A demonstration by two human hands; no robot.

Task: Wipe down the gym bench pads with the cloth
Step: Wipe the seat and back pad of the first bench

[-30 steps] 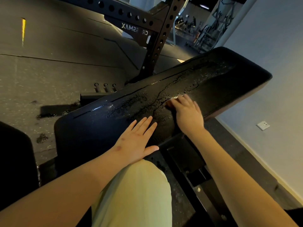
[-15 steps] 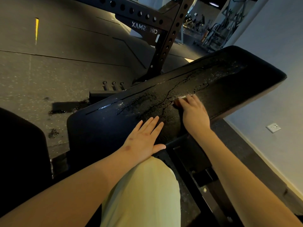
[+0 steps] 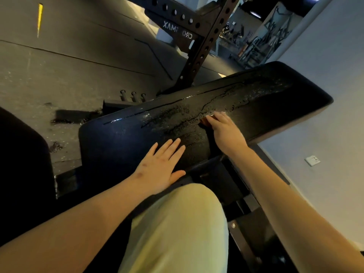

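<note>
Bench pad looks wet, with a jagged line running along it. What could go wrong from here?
The left hand lies flat on the bench pad near its edge; on a wet surface it might slip if leaned on.
The right hand presses beside the jagged line; if that is a crack, wiping could push liquid in or snag the cloth, which I cannot make out.
Dark patches on the floor may be drips, a slipping hazard.

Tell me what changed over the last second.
Only the camera view swayed a little. The left hand stays flat on the near edge of the bench pad, and the right hand stays flat beside the wet streaks. Nothing was taken hold of or let go.
</note>
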